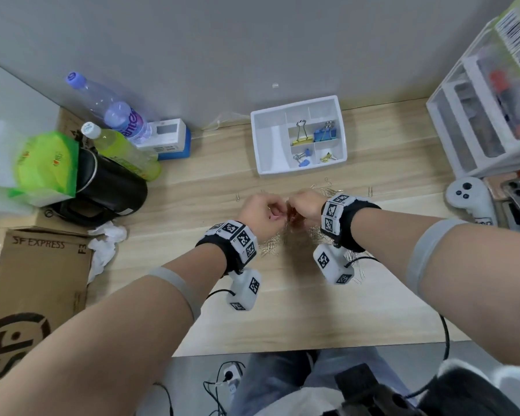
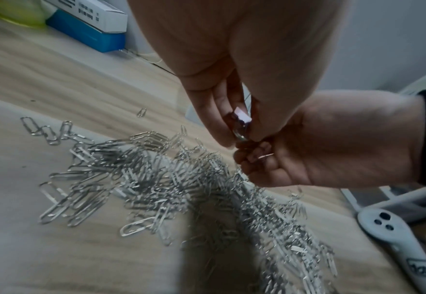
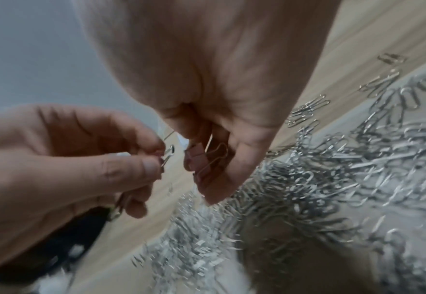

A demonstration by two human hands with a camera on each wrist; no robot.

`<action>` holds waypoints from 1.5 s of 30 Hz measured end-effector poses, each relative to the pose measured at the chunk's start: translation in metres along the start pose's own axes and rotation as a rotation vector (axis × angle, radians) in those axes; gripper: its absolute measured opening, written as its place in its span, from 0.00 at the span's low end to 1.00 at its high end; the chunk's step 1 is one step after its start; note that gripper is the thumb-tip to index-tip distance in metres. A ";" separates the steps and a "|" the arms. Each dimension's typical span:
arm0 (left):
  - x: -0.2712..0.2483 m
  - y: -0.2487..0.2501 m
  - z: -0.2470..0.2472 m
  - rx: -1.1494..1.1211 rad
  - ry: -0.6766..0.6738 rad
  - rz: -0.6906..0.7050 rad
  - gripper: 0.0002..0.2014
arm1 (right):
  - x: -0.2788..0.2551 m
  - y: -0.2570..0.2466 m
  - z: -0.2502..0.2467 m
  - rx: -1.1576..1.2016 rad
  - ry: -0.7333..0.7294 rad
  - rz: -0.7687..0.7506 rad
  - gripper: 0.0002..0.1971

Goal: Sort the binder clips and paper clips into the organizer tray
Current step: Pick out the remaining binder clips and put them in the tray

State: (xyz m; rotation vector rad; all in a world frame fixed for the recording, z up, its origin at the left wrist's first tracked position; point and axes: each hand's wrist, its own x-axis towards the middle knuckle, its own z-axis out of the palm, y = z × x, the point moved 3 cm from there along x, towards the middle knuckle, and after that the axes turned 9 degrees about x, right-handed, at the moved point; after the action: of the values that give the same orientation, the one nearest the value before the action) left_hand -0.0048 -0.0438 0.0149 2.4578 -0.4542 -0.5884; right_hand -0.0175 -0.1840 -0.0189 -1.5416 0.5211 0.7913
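organizer tray [image 1: 263, 145] – binder clips [image 1: 314, 136] inside

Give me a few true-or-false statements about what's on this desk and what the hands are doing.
1. The right hand holds a pink binder clip. True.
2. The organizer tray holds no clips. False: several binder clips lie in its compartments.
3. The left hand pinches a paper clip. True.
4. The loose paper clips lie in the tray. False: they are heaped on the desk.
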 end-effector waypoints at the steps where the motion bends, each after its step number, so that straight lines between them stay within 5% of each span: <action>1: 0.002 0.004 -0.002 -0.035 -0.019 -0.002 0.05 | 0.000 -0.003 0.001 0.093 0.017 0.017 0.13; 6: 0.015 0.020 -0.004 -0.118 -0.092 -0.009 0.06 | -0.003 -0.011 0.003 0.429 0.065 0.144 0.13; 21: 0.048 0.012 -0.007 -0.238 -0.186 -0.180 0.10 | 0.014 -0.018 -0.013 0.466 0.112 0.196 0.07; 27: 0.067 0.006 -0.012 -0.185 -0.077 -0.232 0.09 | 0.021 -0.030 -0.020 0.468 0.029 0.206 0.07; 35: 0.097 0.014 -0.037 -0.102 -0.006 -0.152 0.11 | 0.028 -0.065 -0.045 0.395 0.081 0.096 0.03; 40: 0.117 0.031 -0.055 -0.268 0.001 -0.129 0.09 | 0.031 -0.101 -0.068 0.276 0.065 0.065 0.04; 45: 0.137 0.027 -0.068 -0.249 -0.004 -0.133 0.13 | 0.049 -0.142 -0.101 0.221 0.274 -0.097 0.06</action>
State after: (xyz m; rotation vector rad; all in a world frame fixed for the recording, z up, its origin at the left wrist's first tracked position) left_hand 0.1399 -0.0944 0.0393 2.2594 -0.2050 -0.6628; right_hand 0.1365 -0.2588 0.0405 -1.4631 0.7048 0.4338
